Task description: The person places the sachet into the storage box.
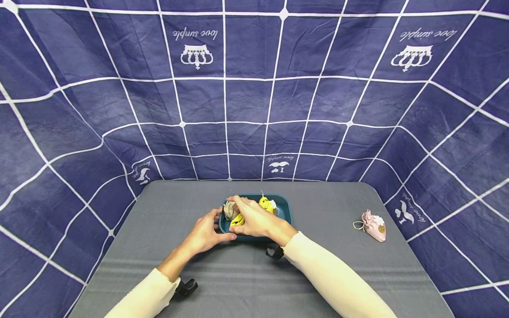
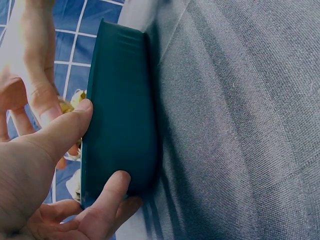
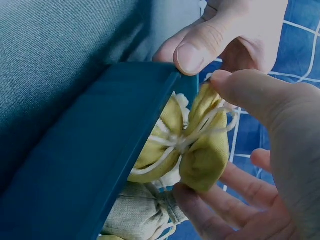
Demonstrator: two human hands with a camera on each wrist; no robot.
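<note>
A teal plastic bin (image 1: 286, 213) stands on the grey cloth-covered table. My left hand (image 1: 203, 233) grips its left end, thumb by the front rim and fingers around the side. Reaching in over the front rim, my right hand (image 1: 257, 220) holds a yellow drawstring pouch (image 3: 206, 155) between thumb and fingers, at its gathered top. The pouch's white cord is tied in a bow. Beside it in the bin lies a grey-beige drawstring pouch (image 1: 229, 210). Another yellow pouch (image 1: 265, 203), with a white flower, sits farther right, partly hidden behind my right hand.
A pink drawstring pouch (image 1: 374, 226) lies on the table (image 1: 326, 265) well to the right of the bin. Blue cloth with white grid lines (image 1: 246, 101) hangs behind the table and along both sides.
</note>
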